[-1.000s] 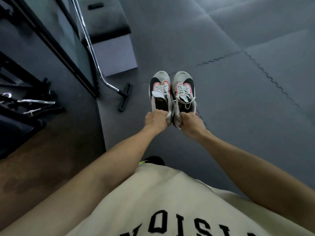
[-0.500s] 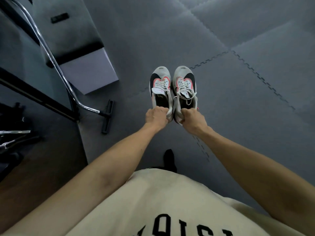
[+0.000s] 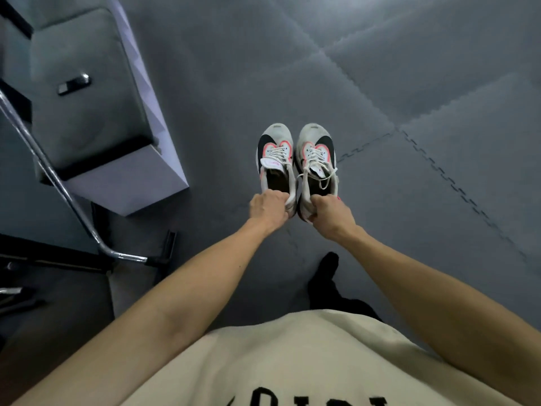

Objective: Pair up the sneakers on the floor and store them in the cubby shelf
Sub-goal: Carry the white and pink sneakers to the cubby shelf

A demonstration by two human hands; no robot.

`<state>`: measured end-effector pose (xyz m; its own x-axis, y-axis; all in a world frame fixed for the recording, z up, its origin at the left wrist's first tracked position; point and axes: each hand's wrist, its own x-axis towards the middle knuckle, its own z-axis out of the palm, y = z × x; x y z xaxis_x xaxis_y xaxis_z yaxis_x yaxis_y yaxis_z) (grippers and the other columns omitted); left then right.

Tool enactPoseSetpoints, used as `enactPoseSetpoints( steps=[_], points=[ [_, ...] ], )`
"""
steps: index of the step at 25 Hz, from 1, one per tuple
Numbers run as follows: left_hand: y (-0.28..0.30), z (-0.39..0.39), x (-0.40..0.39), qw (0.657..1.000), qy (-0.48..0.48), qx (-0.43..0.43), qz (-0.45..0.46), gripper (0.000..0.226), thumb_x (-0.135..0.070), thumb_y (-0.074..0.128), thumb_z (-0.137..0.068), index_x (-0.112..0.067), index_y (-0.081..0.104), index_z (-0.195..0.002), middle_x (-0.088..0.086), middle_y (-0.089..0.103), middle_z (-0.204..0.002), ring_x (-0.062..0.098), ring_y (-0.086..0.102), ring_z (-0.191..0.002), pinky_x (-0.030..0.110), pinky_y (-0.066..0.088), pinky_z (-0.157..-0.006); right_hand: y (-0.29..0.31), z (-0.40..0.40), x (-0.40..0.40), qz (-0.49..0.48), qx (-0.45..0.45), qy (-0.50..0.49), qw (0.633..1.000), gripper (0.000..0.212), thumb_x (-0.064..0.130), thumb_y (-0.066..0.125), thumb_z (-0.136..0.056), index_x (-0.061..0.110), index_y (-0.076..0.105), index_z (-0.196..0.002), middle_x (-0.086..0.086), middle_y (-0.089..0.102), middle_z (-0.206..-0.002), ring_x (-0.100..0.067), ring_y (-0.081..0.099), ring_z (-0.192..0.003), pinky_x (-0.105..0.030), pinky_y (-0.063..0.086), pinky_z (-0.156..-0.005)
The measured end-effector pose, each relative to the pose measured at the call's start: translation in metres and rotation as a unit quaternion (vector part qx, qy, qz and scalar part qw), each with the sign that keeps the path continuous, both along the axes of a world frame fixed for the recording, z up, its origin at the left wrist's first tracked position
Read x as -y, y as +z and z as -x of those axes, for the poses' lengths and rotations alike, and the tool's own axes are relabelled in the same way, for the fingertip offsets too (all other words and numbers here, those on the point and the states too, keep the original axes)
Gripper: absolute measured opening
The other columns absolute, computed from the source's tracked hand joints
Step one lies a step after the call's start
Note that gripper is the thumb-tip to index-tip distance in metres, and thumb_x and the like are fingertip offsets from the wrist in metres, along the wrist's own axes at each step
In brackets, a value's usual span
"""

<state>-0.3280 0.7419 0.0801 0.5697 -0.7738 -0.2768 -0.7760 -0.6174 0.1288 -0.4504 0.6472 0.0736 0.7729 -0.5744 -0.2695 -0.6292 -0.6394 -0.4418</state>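
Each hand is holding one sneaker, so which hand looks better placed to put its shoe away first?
Probably the left. The left hand holds the left sneaker by its heel, on the side nearer the bench. The right hand grips the right sneaker likewise. No cubby shelf is visible, so this is a guess.

Left hand [image 3: 270, 208] and right hand [image 3: 330, 215] each grip a sneaker (side by side) above grey floor mats [image 3: 409, 83].

Sneaker heels [image 3: 304, 210] hidden by hands [image 3: 270, 209] (fingertips too)
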Motion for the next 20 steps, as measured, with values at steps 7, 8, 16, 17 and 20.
enactPoseSetpoints(
  steps=[7, 8, 16, 17, 20],
  points=[
    [0.023, -0.083, 0.187, 0.999, 0.044, -0.014, 0.019, 0.008, -0.026, 0.062, -0.091, -0.022, 0.065, -0.096, 0.003, 0.067, -0.102, 0.027, 0.063, -0.098, 0.029, 0.037, -0.075, 0.016, -0.094, 0.197, 0.012, -0.018, 0.039, 0.999, 0.008, 0.006, 0.056, -0.08, 0.009, 0.052, -0.087, -0.017, 0.06, -0.096, -0.04, 0.058, -0.087, -0.035, 0.036, -0.063],
    [0.025, -0.097, 0.211, 0.998, 0.049, -0.015, 0.024, 0.007, -0.027, 0.062, -0.091, -0.022, 0.065, -0.095, 0.003, 0.067, -0.102, 0.027, 0.063, -0.097, 0.03, 0.038, -0.076, 0.018, -0.109, 0.221, 0.017, -0.016, 0.047, 0.999, 0.01, 0.006, 0.056, -0.081, 0.007, 0.054, -0.09, -0.018, 0.06, -0.097, -0.04, 0.058, -0.088, -0.034, 0.036, -0.063],
    [0.011, -0.239, 0.393, 0.995, 0.091, -0.027, 0.032, 0.007, -0.023, 0.061, -0.09, -0.02, 0.066, -0.093, 0.006, 0.067, -0.099, 0.029, 0.064, -0.095, 0.03, 0.04, -0.074, 0.002, -0.26, 0.406, 0.033, -0.013, 0.075, 0.997, 0.009, 0.006, 0.055, -0.081, 0.011, 0.048, -0.082, -0.015, 0.058, -0.092, -0.038, 0.058, -0.085, -0.034, 0.036, -0.061],
    [0.009, -0.263, 0.418, 0.995, 0.092, -0.031, 0.033, 0.007, -0.023, 0.061, -0.09, -0.02, 0.067, -0.093, 0.006, 0.068, -0.098, 0.029, 0.064, -0.095, 0.031, 0.041, -0.075, 0.001, -0.283, 0.431, 0.033, -0.013, 0.071, 0.997, 0.013, 0.006, 0.055, -0.081, 0.012, 0.044, -0.08, -0.015, 0.058, -0.091, -0.038, 0.058, -0.084, -0.034, 0.036, -0.061],
    [0.018, -0.33, 0.486, 0.995, 0.09, -0.022, 0.03, 0.007, -0.023, 0.061, -0.09, -0.02, 0.067, -0.094, 0.006, 0.067, -0.099, 0.029, 0.064, -0.095, 0.031, 0.044, -0.078, 0.01, -0.348, 0.498, 0.027, -0.011, 0.068, 0.997, 0.017, 0.008, 0.057, -0.081, 0.015, 0.042, -0.078, -0.014, 0.059, -0.09, -0.037, 0.059, -0.083, -0.034, 0.036, -0.061]
  ],
)
